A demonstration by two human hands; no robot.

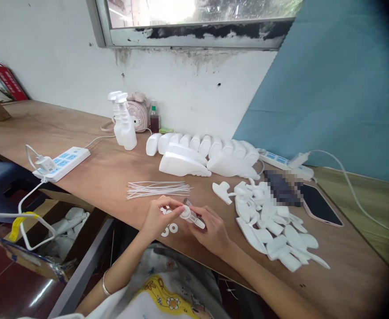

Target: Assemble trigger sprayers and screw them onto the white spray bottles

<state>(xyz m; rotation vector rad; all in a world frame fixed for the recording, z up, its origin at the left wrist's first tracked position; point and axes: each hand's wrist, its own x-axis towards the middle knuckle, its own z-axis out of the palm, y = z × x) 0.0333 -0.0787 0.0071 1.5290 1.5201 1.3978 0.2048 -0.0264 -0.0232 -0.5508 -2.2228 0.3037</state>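
Note:
A white trigger sprayer head (191,217) is held above the table's front edge, its round collar turned to the left. My right hand (212,230) is closed around its body. The pinched thumb and finger of my left hand (161,216) are on the collar; whether a small part is also between them, I cannot tell. Several flat white rings (172,228) lie on the table beside and beneath my left hand. Beyond the hands is a loose bundle of thin white tubes (157,189). To the right spreads a heap of white sprayer parts (277,230), with one piece (222,191) apart from it.
White bottles (184,165) lie in rows by the wall. Two sprayer bottles (126,128) stand near a pink bag (139,110). Power strips (69,160) and cables flank the work area. A phone (320,206) lies right; a carton (68,226) of white parts sits below left.

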